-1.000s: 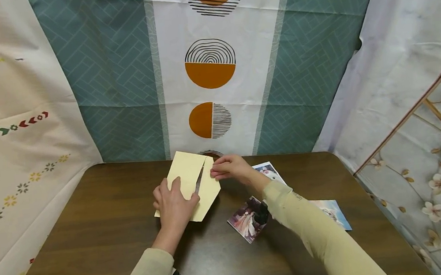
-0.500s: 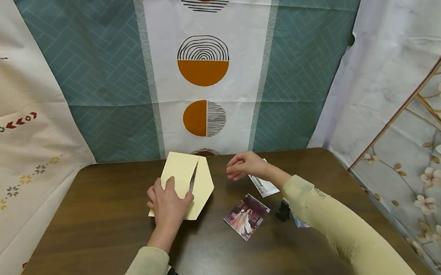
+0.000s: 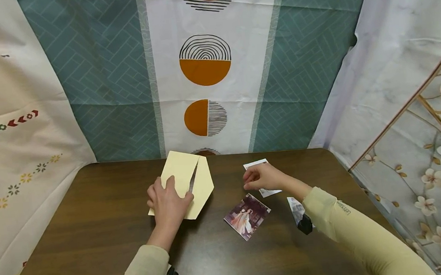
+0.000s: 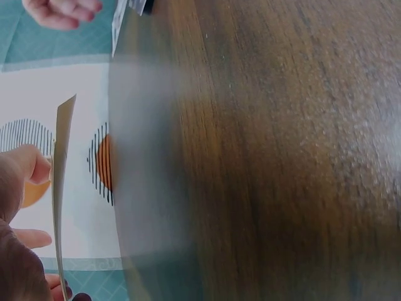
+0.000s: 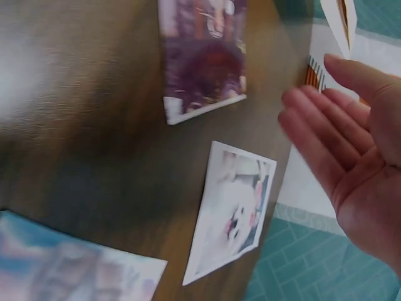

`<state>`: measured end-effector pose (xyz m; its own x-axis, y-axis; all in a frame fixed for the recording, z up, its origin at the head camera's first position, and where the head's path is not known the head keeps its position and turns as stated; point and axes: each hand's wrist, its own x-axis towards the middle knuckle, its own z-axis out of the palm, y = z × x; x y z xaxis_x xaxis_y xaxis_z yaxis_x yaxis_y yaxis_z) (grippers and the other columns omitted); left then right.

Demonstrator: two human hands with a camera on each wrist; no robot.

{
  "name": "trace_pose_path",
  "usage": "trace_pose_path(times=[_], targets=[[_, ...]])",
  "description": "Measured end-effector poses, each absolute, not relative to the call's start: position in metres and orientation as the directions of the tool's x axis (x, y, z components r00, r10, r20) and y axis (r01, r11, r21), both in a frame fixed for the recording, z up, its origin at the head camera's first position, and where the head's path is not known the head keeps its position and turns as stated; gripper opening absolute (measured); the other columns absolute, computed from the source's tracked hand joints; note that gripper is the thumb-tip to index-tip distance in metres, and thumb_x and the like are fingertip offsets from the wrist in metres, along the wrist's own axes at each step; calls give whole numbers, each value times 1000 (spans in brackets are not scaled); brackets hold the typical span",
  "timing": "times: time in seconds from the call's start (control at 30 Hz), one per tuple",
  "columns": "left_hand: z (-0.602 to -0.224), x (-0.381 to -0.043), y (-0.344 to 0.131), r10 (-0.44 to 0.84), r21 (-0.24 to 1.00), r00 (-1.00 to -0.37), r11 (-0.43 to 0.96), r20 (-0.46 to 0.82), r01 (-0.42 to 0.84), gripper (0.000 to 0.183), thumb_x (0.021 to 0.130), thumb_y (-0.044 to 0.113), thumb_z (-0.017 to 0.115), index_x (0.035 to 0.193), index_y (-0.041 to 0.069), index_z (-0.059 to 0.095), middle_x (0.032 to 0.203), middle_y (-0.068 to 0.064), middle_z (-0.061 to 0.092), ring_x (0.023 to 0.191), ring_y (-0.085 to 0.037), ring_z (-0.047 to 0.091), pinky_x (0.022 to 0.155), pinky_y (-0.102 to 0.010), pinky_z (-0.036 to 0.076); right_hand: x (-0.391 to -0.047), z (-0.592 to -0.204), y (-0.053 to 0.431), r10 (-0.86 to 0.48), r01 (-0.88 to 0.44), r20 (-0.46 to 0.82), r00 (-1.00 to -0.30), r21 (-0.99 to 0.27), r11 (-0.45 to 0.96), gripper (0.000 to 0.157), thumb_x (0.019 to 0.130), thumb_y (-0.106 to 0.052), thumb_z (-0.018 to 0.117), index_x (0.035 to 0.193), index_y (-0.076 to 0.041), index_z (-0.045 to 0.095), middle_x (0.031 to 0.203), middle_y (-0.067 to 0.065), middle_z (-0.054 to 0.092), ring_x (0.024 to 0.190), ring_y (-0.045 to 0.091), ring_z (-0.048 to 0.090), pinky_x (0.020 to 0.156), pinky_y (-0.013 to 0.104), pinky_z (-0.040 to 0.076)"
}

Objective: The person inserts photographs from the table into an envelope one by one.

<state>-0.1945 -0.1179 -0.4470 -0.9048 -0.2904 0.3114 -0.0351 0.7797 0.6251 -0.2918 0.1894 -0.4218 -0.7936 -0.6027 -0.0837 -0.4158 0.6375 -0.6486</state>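
My left hand (image 3: 168,206) grips a cream paper envelope (image 3: 181,165), tilted above the table. In the left wrist view the envelope (image 4: 61,163) stands edge-on between thumb and fingers. A narrow slit shows beside its pointed flap (image 3: 204,185). My right hand (image 3: 266,178) hovers empty over a white-bordered photo card (image 5: 232,216) with a fluffy white animal, partly covering it in the head view. Nearer lies a purple photo card (image 3: 248,216) with a figure in a pale dress. A blue-toned card (image 5: 75,263) lies to the right, partly hidden by the right wrist.
The dark wooden table (image 3: 94,238) has rounded far corners. Behind it hangs a green and white curtain (image 3: 119,76) with orange circles. Patterned cloths (image 3: 407,93) close off both sides. A black wrist camera (image 3: 304,224) sits under the right wrist.
The right hand has let go of the envelope's flap and moved right and nearer, over the white-bordered card. My left hand keeps its hold on the envelope.
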Motion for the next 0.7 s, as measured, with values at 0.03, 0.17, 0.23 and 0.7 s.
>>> trace_pose_path(times=[0.03, 0.17, 0.23, 0.7], targets=[[-447, -195, -118, -289, 625, -906, 780, 310, -35, 67, 71, 30, 75, 129, 4, 54, 139, -26, 35, 125, -47, 26, 85, -63, 28, -288, -423, 191, -617, -456, -66, -784, -613, 645, 33, 83, -26, 75, 107, -3, 67, 91, -2, 71, 83, 16, 70, 68, 30, 55], [-447, -194, -118, -286, 626, -908, 779, 307, -34, 67, 72, 30, 75, 129, 4, 54, 139, -26, 35, 126, -47, 25, 86, -63, 28, -274, -429, 194, -658, -571, -5, -753, -493, 656, 30, 82, -27, 75, 103, -5, 68, 90, -1, 72, 83, 11, 68, 70, 27, 54], [-447, -194, -118, -286, 625, -907, 780, 309, -32, 67, 72, 30, 75, 129, 4, 54, 139, -26, 35, 126, -47, 25, 86, -63, 28, -266, -431, 195, -674, -604, 3, -739, -445, 661, 31, 82, -29, 75, 102, -6, 68, 92, 2, 72, 83, 14, 69, 72, 30, 54], [-447, -193, -117, -281, 623, -913, 781, 295, -40, 67, 72, 30, 75, 130, 4, 54, 139, -26, 35, 126, -46, 25, 86, -63, 28, -242, -456, 191, -741, -742, 69, -668, -125, 658, 42, 81, -39, 74, 115, -16, 69, 112, -4, 69, 102, 13, 65, 87, 37, 50]])
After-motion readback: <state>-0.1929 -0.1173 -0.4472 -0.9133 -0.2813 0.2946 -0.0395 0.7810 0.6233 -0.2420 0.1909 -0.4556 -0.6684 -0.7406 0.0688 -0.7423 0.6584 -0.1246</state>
